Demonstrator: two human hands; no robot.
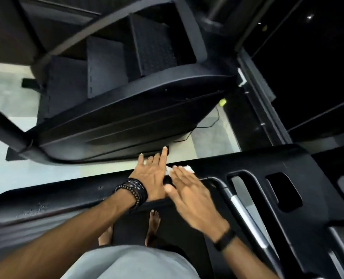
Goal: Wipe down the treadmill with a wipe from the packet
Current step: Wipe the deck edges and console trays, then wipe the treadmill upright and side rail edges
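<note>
Wiping the treadmill console

Our right hand (189, 195) presses the wipe (184, 168) on the console (247, 164) with straight fingers; beside it, our left hand (150, 174) lies open, empty.

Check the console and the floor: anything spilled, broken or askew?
Nothing stands out. The wipe lies on the console under the right hand, left hand beside it. A cable trails across the floor.

Open black treadmill console (247, 164) runs clear toward the right of frame, until the silver-tipped handlebar (245, 214) and slots bar the way. Upper centre, a stair-climber machine (126, 109) walls off everything beyond the pale floor gap (86, 166).
</note>
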